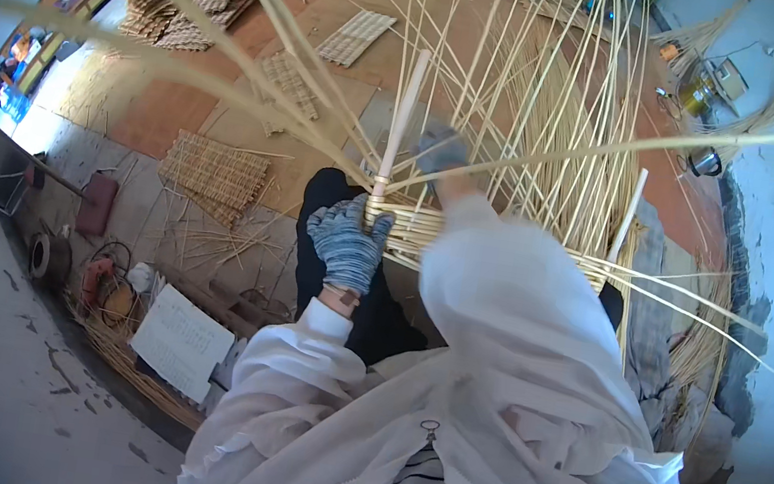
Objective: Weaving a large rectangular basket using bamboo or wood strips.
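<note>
My left hand (342, 243), in a grey-blue knit glove, grips the left end of a woven rattan piece (407, 243) across my lap, at the foot of an upright pale stick (405, 113). My right hand (441, 154), gloved and smeared by motion, is raised beyond the weaving among the loose strands; whether it holds one is unclear. Long pale strands (560, 107) fan upward and outward from the piece, some crossing close to the camera. A second upright stick (628, 214) stands at its right end.
Woven mats (210, 176) lie on the floor at left and behind. Tools (97, 282), a dark pot (48, 257) and a white sheet (179, 341) sit at lower left. A steel kettle (705, 163) and strand bundles (697, 332) are along the right wall.
</note>
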### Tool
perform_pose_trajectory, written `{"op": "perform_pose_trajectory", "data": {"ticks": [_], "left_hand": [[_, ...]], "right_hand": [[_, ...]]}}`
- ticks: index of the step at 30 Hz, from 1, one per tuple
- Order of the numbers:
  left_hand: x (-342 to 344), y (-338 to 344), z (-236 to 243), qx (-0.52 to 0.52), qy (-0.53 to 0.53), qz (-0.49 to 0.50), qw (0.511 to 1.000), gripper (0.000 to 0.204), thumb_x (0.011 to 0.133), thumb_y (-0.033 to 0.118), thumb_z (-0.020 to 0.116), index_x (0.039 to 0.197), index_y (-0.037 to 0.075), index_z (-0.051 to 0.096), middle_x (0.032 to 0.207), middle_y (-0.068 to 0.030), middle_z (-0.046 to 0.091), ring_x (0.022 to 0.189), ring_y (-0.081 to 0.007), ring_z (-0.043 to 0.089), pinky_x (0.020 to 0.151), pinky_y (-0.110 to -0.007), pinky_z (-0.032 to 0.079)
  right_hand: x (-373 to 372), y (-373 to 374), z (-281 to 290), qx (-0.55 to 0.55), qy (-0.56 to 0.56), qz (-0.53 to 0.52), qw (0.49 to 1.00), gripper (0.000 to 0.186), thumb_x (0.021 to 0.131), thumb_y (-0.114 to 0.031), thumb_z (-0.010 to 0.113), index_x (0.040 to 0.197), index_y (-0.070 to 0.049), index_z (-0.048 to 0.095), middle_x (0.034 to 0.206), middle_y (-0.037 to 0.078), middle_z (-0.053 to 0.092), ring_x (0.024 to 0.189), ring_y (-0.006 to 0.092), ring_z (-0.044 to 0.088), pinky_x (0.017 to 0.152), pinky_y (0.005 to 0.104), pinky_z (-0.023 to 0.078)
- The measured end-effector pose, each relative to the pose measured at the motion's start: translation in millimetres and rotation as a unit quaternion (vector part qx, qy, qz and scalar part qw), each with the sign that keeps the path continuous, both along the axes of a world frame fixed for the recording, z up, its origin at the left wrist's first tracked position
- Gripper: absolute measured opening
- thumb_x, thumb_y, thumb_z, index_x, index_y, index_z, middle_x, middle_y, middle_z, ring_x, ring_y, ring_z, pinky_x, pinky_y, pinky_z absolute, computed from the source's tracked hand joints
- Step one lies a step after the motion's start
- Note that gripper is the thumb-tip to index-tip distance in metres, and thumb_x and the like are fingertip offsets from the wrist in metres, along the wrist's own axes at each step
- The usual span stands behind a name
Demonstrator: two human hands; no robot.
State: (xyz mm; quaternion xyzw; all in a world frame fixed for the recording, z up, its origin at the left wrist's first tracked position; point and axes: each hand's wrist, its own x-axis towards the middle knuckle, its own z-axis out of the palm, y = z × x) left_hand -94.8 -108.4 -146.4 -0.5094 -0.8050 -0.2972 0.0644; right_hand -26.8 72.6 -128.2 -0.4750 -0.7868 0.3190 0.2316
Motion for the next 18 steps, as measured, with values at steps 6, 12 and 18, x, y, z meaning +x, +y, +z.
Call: {"op": "perform_pose_trajectory", "data": {"ticks": [6,12,18], "left_hand": [[-2,2,-8,0.088,-0.038,0.013,0.995,0.031,0.067,0.031,0.062,0.09,0.009,0.058,0.073,-0.0061,0.06,0.074,-0.0231,0.055,0.082,-0.037,0.032],[-2,18,-11,0.185,-0.006,0.015,0.983,0.025,0.071,0.025,0.06,0.086,0.006,0.053,0.072,-0.0097,0.055,0.072,-0.0281,0.052,0.074,-0.039,0.035],[-12,21,-12,0.15,-0.019,-0.033,0.988,0.02,0.073,0.023,0.059,0.079,0.005,0.053,0.067,-0.0113,0.051,0.065,-0.0304,0.049,0.063,-0.041,0.035]], "right_hand": [[-39,58,-34,0.047,-0.384,-0.051,0.921,0.024,0.082,-0.022,0.046,0.094,-0.005,0.059,0.095,0.014,0.059,0.089,0.0301,0.057,0.076,0.0378,0.045],[-23,61,-15,-0.01,-0.313,-0.128,0.941,0.03,0.085,-0.025,0.039,0.091,-0.001,0.057,0.102,0.016,0.058,0.093,0.0328,0.055,0.077,0.0422,0.043],[54,-6,-21,0.071,0.408,-0.024,0.91,0.029,0.085,-0.034,0.045,0.084,-0.008,0.057,0.066,0.01,0.053,0.066,0.0307,0.054,0.065,0.0408,0.044]]}}
